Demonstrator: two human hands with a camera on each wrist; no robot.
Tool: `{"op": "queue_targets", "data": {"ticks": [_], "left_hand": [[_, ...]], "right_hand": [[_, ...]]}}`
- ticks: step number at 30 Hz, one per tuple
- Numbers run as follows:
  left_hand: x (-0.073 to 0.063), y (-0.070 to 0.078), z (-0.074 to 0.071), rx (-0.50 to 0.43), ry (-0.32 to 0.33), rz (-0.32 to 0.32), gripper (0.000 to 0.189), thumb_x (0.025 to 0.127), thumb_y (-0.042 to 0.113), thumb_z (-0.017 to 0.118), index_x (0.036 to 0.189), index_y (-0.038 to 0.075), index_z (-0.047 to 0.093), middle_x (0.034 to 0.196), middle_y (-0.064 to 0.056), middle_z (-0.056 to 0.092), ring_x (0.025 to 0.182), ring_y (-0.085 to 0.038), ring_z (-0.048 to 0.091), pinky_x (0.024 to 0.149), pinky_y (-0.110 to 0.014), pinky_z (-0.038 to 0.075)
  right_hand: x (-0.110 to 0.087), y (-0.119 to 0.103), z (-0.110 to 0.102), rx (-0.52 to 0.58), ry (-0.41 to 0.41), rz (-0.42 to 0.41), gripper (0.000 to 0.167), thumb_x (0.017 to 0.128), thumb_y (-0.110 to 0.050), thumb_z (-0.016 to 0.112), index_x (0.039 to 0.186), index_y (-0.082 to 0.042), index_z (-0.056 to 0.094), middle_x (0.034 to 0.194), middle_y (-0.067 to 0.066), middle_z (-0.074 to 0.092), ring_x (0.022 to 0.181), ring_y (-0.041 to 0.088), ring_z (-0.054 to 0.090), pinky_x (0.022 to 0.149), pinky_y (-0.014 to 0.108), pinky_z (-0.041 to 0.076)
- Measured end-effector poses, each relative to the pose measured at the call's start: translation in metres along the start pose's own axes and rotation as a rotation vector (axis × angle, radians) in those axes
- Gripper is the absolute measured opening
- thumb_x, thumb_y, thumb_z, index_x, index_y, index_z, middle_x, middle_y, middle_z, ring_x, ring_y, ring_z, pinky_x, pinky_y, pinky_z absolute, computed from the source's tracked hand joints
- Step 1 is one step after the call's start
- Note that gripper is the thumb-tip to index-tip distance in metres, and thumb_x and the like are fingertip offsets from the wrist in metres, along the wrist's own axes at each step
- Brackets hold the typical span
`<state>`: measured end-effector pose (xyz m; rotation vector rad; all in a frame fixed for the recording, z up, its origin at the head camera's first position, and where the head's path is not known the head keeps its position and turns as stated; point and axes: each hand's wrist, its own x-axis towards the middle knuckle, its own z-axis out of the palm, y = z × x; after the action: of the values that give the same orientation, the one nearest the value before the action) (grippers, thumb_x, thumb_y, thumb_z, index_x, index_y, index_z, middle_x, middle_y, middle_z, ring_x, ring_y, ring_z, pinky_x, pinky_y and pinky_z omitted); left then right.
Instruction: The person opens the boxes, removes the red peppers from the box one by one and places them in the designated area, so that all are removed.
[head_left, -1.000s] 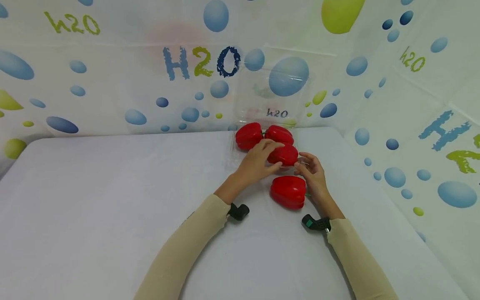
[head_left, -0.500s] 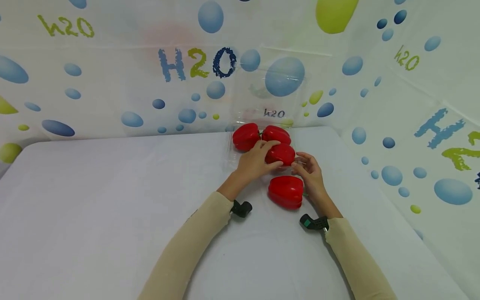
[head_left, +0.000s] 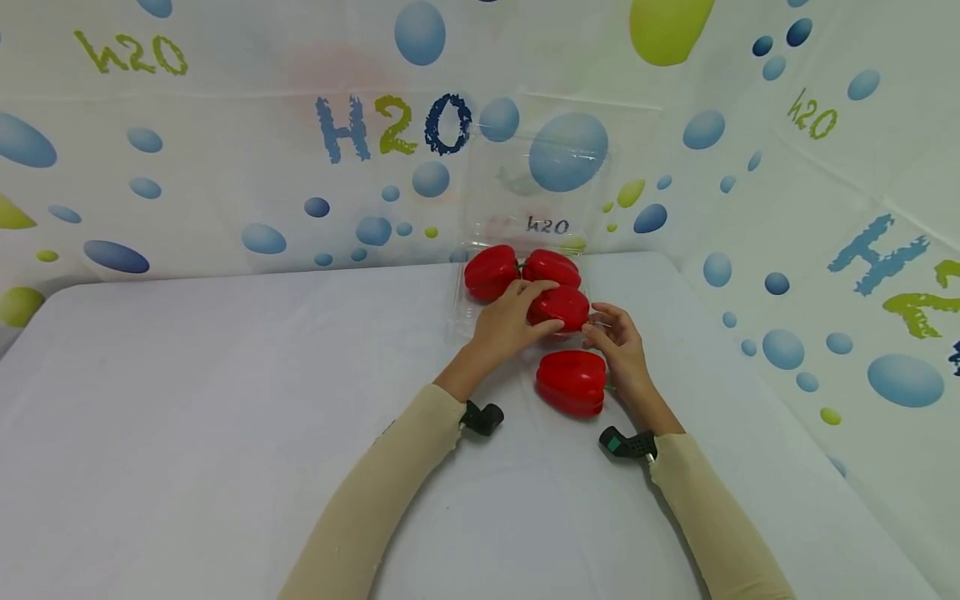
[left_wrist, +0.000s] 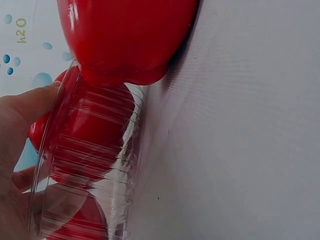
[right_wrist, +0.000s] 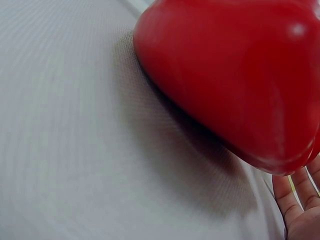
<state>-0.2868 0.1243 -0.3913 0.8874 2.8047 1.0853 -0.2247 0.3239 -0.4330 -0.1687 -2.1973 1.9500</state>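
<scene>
In the head view, a clear hinged plastic container (head_left: 467, 318) near the table's back edge holds three red bell peppers. My left hand (head_left: 504, 323) curls over the nearest pepper inside, (head_left: 566, 308) with fingers behind it and thumb at its front. Its thumb reaches over the rim in the left wrist view. At the container's front right corner, my right hand (head_left: 621, 340) grips the clear rim between thumb and fingers. Another red bell pepper (head_left: 572, 383) lies on the table just in front, its green stem to the right. It hides most of the right hand in the right wrist view.
The container's clear lid (head_left: 517, 200) stands raised behind it, against a white curtain (head_left: 247, 167) with blue and green spots. A white cloth (head_left: 225, 400) covers the table. Black wrist cameras sit on both forearms, close to the loose pepper.
The head view has shifted slightly. Both hands stay at the container, with the left fingers adjusting a little around the pepper. The front pepper has not moved on the table.
</scene>
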Motion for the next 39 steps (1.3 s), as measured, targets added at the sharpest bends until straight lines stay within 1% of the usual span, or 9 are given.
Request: {"op": "queue_targets", "data": {"ticks": [13, 19, 24, 28, 35, 39], "left_hand": [[-0.0009, -0.0018, 0.0004, 0.003, 0.011, 0.005, 0.073, 0.082, 0.034, 0.078, 0.145, 0.028, 0.042, 0.14, -0.009, 0.049, 0.127, -0.025, 0.049, 0.096, -0.044, 0.051], [0.0, 0.0, 0.0005, 0.019, 0.01, -0.001, 0.072, 0.082, 0.034, 0.078, 0.145, 0.028, 0.042, 0.14, -0.009, 0.049, 0.127, -0.025, 0.049, 0.096, -0.044, 0.051], [0.0014, 0.0017, 0.0004, 0.024, 0.011, -0.006, 0.072, 0.082, 0.035, 0.078, 0.145, 0.027, 0.043, 0.14, -0.01, 0.049, 0.127, -0.026, 0.049, 0.097, -0.046, 0.05], [0.0015, 0.0023, 0.0002, 0.021, 0.018, -0.007, 0.072, 0.082, 0.035, 0.078, 0.144, 0.026, 0.044, 0.14, -0.01, 0.049, 0.126, -0.027, 0.05, 0.099, -0.048, 0.049], [0.0011, 0.0026, -0.0008, 0.042, -0.004, -0.017, 0.079, 0.083, 0.037, 0.077, 0.15, 0.026, 0.037, 0.144, -0.011, 0.045, 0.129, -0.028, 0.047, 0.099, -0.047, 0.048], [0.0014, 0.003, -0.0015, 0.061, -0.009, -0.015, 0.078, 0.083, 0.038, 0.076, 0.15, 0.024, 0.037, 0.144, -0.012, 0.045, 0.128, -0.029, 0.048, 0.1, -0.046, 0.048]], "right_hand": [[0.0018, 0.0003, -0.0001, -0.001, -0.008, -0.012, 0.055, 0.092, -0.02, 0.067, 0.14, -0.014, 0.041, 0.125, 0.003, 0.052, 0.101, 0.016, 0.057, 0.085, 0.022, 0.054], [0.0016, -0.0005, -0.0007, 0.004, -0.009, -0.004, 0.054, 0.093, -0.019, 0.067, 0.14, -0.014, 0.041, 0.127, 0.003, 0.052, 0.102, 0.017, 0.057, 0.086, 0.022, 0.054], [0.0011, -0.0013, -0.0006, -0.006, -0.007, -0.008, 0.055, 0.092, -0.02, 0.067, 0.141, -0.015, 0.04, 0.129, 0.004, 0.052, 0.104, 0.017, 0.057, 0.087, 0.023, 0.053], [0.0012, -0.0017, -0.0002, -0.005, -0.007, -0.008, 0.055, 0.093, -0.02, 0.067, 0.141, -0.015, 0.041, 0.128, 0.003, 0.052, 0.103, 0.017, 0.057, 0.086, 0.022, 0.053], [0.0012, -0.0007, -0.0008, -0.004, -0.009, -0.004, 0.053, 0.093, -0.02, 0.066, 0.14, -0.015, 0.041, 0.126, 0.002, 0.052, 0.103, 0.017, 0.056, 0.085, 0.022, 0.054], [0.0007, -0.0008, -0.0002, -0.004, -0.008, -0.003, 0.055, 0.092, -0.02, 0.067, 0.141, -0.015, 0.041, 0.127, 0.002, 0.052, 0.103, 0.017, 0.056, 0.086, 0.022, 0.054]]}}
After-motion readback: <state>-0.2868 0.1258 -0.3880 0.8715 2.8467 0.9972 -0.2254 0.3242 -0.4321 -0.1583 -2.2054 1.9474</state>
